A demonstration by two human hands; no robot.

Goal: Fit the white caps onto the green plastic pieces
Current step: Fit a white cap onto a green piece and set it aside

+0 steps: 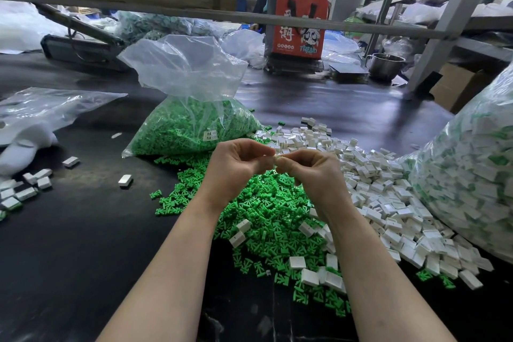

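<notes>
1. Workpiece point(278, 158): a small pale part pinched at the centre of the view, where the tips of both hands meet above the heaps; it is too hidden to tell whether cap, green piece, or both.
2. Left hand point(238, 166): fingers curled, tips pinching the workpiece from 9 o'clock.
3. Right hand point(313, 172): fingers curled, gripping the workpiece from 3 o'clock; tips touch those of the left.
4. Green plastic pieces point(266, 208): loose heap on the counter point(83, 230) directly beneath the hands, towards 6 o'clock.
5. White caps point(388, 197): heap at 3 to 4 o'clock, touching the green heap; a few lie scattered over it.
6. Clear bag of green pieces point(191, 119): at 11 o'clock, open at the top.
7. Large bag of capped pieces point(472, 164): at the 3 o'clock edge.
8. Stray caps point(27, 189): at 9 o'clock.
9. Technique, as judged: align the cap's open side squarely with the green piece, hold both near the joint, and press straight until seated; a tilted push would likely jam.
</notes>
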